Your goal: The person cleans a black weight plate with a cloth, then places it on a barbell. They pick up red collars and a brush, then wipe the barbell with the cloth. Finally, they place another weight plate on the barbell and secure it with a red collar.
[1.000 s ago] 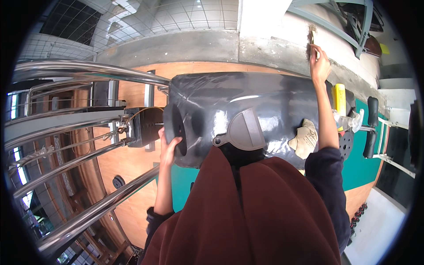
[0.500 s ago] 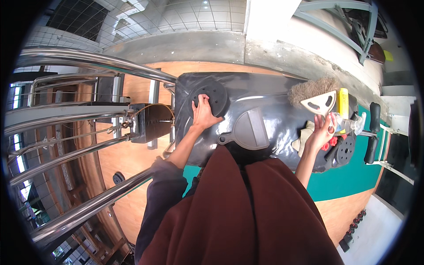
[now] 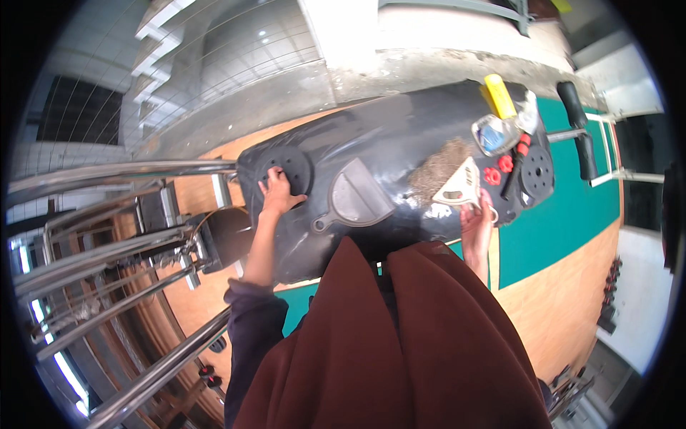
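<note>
On the black-covered bench (image 3: 411, 121), my left hand (image 3: 279, 194) lies on a round black weight plate (image 3: 300, 168) with holes. Its fingers reach toward the plate's middle, and the thumb is spread toward the rim. My right hand (image 3: 474, 223) grips a hand brush (image 3: 464, 175) by the lower end of its cream triangular body. Brown bristles fan out to the left, just above or touching the bench cover; I cannot tell which. Between both hands sits a grey dustpan (image 3: 361, 196), its looped handle pointing to the lower left.
At the bench's right end lie a yellow cylinder (image 3: 500, 96), a clear plastic container (image 3: 493, 136), red star-shaped nuts (image 3: 492, 176), a black and red bar (image 3: 516, 166) and another weight plate (image 3: 537, 174). Metal rails (image 3: 128, 171) stand left; padded rollers (image 3: 577, 129) stick out right.
My right hand has brought the brush leftward and nearer to me, away from the yellow cylinder. My left hand remains on the plate. The whole view has shifted and turned.
</note>
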`<state>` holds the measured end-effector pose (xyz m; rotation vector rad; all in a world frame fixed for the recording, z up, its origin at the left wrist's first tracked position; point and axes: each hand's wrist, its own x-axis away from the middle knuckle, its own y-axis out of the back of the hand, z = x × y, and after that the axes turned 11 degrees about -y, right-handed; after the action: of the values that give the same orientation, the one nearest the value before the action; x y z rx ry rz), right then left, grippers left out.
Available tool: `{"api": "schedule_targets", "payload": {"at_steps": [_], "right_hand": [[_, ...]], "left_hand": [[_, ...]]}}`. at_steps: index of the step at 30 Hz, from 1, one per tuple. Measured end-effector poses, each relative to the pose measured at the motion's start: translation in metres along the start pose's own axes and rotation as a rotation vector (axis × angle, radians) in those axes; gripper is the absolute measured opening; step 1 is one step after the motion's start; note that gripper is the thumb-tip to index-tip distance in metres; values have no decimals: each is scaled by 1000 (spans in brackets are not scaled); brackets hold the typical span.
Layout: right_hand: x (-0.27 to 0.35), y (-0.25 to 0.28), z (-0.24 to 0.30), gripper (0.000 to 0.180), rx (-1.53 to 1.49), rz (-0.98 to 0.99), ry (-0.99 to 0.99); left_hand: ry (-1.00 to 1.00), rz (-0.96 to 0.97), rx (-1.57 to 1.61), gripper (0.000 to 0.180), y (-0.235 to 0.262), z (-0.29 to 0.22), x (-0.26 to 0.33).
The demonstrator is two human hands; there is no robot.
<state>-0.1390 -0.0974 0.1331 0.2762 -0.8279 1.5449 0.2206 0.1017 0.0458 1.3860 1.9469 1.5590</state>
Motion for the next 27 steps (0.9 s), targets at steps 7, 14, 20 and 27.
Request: {"api": "schedule_targets", "payload": {"at_steps": [7,14,20,27], "right_hand": [[-6,68,66,38,-25,331,-147],[-67,163,139,32,-399,219,90],[-174,186,162,27,-536,146,77],[-259,170,163,21,-60,140,97]], "left_hand": [[-425,-28,1229,44,0,-154,28],[-404,271,1175,41,-35,-302,17],[-734,37,644,48,-52,-377,-26],[-676,89,438,52,-95,-444,-64]]}}
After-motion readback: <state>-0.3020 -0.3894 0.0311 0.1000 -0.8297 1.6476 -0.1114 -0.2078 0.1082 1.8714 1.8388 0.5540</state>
